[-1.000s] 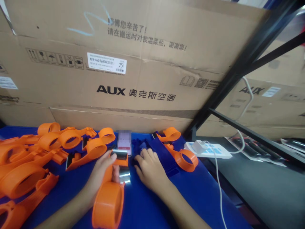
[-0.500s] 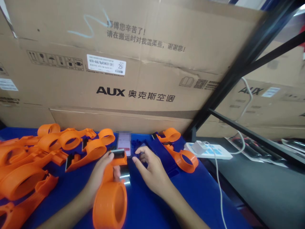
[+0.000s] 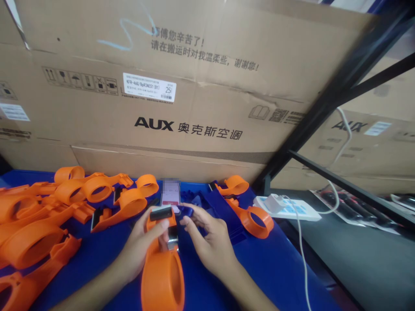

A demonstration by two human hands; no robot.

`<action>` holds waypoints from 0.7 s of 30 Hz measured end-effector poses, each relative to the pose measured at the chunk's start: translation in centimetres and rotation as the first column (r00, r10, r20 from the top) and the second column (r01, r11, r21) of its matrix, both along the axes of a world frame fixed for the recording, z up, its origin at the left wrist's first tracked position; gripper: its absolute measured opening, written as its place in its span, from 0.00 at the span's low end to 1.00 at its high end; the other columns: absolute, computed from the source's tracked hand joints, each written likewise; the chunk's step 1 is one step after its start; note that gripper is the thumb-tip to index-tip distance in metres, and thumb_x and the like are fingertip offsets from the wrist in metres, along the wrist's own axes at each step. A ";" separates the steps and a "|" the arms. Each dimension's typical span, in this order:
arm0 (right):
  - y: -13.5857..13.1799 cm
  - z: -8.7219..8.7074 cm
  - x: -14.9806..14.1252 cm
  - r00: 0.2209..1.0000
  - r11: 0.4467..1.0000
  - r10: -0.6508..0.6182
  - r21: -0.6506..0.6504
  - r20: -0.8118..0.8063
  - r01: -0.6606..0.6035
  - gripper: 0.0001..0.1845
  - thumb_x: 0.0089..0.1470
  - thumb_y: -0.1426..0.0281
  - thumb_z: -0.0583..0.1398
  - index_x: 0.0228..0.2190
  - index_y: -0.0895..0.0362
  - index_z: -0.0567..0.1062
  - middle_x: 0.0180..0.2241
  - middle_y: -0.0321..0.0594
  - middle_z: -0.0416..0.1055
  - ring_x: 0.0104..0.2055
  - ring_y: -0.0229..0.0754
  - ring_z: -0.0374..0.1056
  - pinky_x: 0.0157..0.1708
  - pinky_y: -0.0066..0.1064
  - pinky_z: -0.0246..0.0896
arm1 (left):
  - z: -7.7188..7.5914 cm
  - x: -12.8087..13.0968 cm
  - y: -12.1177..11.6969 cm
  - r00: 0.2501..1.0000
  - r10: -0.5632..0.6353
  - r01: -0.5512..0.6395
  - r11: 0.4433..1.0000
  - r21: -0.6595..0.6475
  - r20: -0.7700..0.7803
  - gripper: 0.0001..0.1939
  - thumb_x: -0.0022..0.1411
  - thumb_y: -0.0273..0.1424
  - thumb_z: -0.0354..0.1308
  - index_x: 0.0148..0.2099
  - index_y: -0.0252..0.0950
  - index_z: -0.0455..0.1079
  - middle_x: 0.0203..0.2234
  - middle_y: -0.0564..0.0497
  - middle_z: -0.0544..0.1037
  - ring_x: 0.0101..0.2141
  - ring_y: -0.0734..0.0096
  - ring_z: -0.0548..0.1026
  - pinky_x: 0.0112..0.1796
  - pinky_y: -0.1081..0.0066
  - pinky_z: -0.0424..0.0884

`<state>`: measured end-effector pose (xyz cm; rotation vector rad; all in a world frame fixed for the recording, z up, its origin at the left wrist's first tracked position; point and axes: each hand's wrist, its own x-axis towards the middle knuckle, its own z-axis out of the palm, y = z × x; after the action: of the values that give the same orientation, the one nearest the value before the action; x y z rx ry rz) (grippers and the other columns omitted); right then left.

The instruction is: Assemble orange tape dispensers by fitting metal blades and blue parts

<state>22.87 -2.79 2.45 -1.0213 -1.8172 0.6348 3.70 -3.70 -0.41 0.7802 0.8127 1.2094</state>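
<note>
My left hand (image 3: pixel 142 242) is closed around the head of an orange tape dispenser (image 3: pixel 162 280), its thumb across the top by a black roller and a metal plate. The dispenser's empty ring hangs toward me. My right hand (image 3: pixel 210 242) pinches a small dark blue plastic piece (image 3: pixel 185 211) close to the right side of the dispenser's head; whether the two touch I cannot tell. Just beyond the hands lies a phone (image 3: pixel 170 195) with its screen lit. More small blue pieces (image 3: pixel 194 198) lie behind my right hand.
Several orange tape dispensers (image 3: pixel 97 190) are heaped on the left of the blue table (image 3: pixel 106 255). Two others (image 3: pixel 259 222) lie at the right. A large cardboard box (image 3: pixel 194 99) stands behind, beside a black metal frame (image 3: pixel 311 116). A white power strip (image 3: pixel 301 211) trails a cable (image 3: pixel 301 259).
My right hand now holds a blue piece and has brought it beside the dispenser's head. My left hand has shifted slightly right with the dispenser, its thumb now across the head.
</note>
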 end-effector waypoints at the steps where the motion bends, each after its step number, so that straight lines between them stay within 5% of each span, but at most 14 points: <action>1: -0.1 0.0 -0.1 1.000 1.000 -0.006 0.020 0.011 0.005 0.16 0.66 0.69 0.60 0.54 0.52 0.77 0.35 0.38 0.83 0.35 0.43 0.81 0.38 0.32 0.79 | -0.1 0.0 0.0 1.000 -0.006 0.006 1.000 0.016 -0.018 0.15 0.59 0.36 0.70 0.45 0.39 0.71 0.25 0.55 0.77 0.23 0.74 0.74 0.28 0.73 0.75; 9: -0.8 -0.3 -0.6 0.995 0.973 0.027 0.224 0.097 -0.049 0.23 0.65 0.73 0.60 0.60 0.50 0.74 0.53 0.43 0.79 0.51 0.48 0.79 0.51 0.40 0.77 | 0.1 0.1 -0.5 0.995 -0.073 0.077 0.995 0.056 -0.063 0.10 0.64 0.37 0.64 0.40 0.38 0.69 0.26 0.54 0.77 0.20 0.71 0.76 0.29 0.68 0.76; 21: -0.5 -0.7 -0.4 0.945 0.971 0.096 0.181 0.312 -0.159 0.30 0.70 0.71 0.53 0.70 0.53 0.58 0.39 0.43 0.82 0.33 0.42 0.77 0.37 0.34 0.75 | 0.2 0.1 -0.2 0.996 -0.019 0.025 0.998 0.057 -0.088 0.10 0.62 0.37 0.66 0.41 0.39 0.71 0.24 0.55 0.76 0.21 0.73 0.76 0.29 0.73 0.75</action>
<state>22.45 -3.30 1.76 -0.9027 -2.1815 0.3709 3.84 -3.95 -0.26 0.8927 0.8411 1.1904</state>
